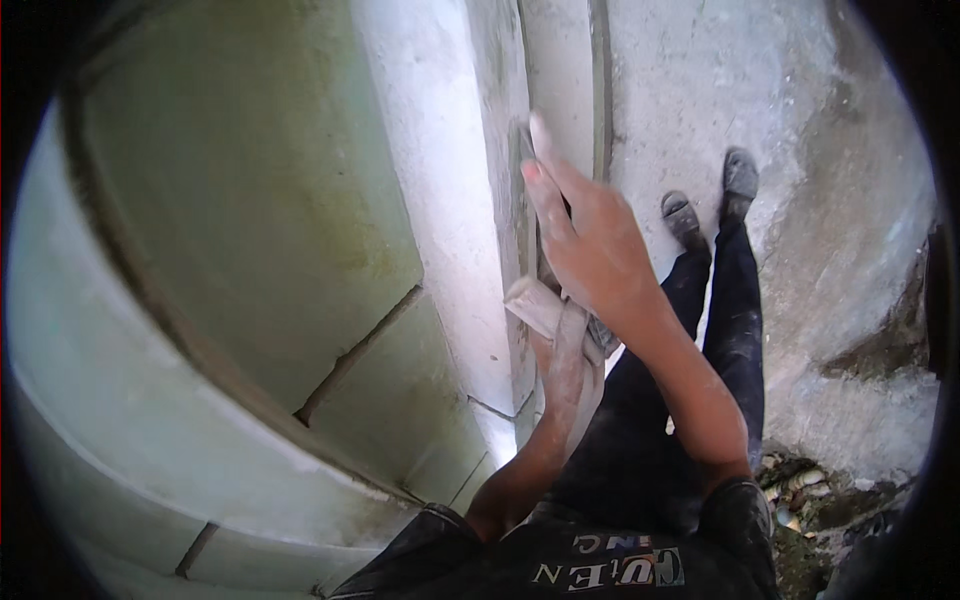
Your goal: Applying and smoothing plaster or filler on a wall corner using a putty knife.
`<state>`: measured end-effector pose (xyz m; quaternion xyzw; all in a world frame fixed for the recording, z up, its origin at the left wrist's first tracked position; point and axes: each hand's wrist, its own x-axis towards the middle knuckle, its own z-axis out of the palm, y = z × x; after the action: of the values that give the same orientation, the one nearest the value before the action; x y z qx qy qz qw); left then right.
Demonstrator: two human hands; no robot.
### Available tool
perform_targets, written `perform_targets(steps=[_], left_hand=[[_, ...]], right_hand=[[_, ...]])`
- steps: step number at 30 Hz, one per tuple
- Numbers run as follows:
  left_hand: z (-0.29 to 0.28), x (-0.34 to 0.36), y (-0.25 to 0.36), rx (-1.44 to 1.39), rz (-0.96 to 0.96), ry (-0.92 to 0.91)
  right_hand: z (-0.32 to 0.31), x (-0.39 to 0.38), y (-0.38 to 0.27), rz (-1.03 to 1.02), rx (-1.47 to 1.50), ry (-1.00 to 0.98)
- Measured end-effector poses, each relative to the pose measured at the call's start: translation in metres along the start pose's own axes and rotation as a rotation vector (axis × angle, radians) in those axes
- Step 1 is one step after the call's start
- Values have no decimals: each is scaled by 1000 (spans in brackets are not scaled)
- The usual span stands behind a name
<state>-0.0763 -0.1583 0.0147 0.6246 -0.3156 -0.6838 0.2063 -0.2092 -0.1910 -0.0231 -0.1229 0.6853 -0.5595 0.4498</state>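
Note:
My right hand (598, 245) reaches up against the narrow side of a white plastered ledge (440, 150). Its thumb and index finger are pinched on a thin, dark, flat-edged tool (525, 142), mostly hidden by the fingers. Just below, my left hand (572, 345) is closed around a pale, dusty, stubby piece (534, 305), which looks like a thick handle. A greyish part of something shows between the two hands, but its shape is hidden. White dust coats both hands.
Greenish panels (250, 180) with dark joints fill the left side. My feet in dark slippers (740, 172) stand on a rough grey floor (680, 80). Rubble (800, 490) lies at the lower right, below a rough, patchy concrete surface (850, 250).

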Motion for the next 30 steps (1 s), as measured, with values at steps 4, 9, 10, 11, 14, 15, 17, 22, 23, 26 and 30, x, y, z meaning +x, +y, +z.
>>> perform_targets(steps=[4, 9, 10, 11, 14, 15, 17, 22, 23, 26, 30], left_hand=[[10, -27, 11, 68, -49, -127], [26, -63, 47, 317, -153, -610], [37, -77, 60, 383, -225, -683], [45, -90, 65, 362, -198, -686], [74, -120, 76, 469, -289, -837], [85, -127, 79, 441, -276, -849], [102, -141, 87, 455, -211, -843], [132, -155, 124, 614, 104, -862], [136, -155, 129, 628, 176, -833], [145, -151, 152, 524, 284, -833], [149, -140, 164, 165, 315, -799]], right_hand=[[-34, -40, 15, 138, 75, -117], [-122, -128, -7, 253, 577, -524], [-141, -144, -17, 268, 580, -490], [-157, -159, -30, 284, 585, -466], [-192, -189, -61, 139, 382, -309], [-201, -192, -67, 133, 350, -311], [-213, -197, -95, 118, 375, -224], [-241, -174, -170, -114, 25, -83], [-249, -167, -181, -133, -9, -108], [-268, -133, -215, -159, -201, -161], [-273, -101, -267, -2, -94, -273]])
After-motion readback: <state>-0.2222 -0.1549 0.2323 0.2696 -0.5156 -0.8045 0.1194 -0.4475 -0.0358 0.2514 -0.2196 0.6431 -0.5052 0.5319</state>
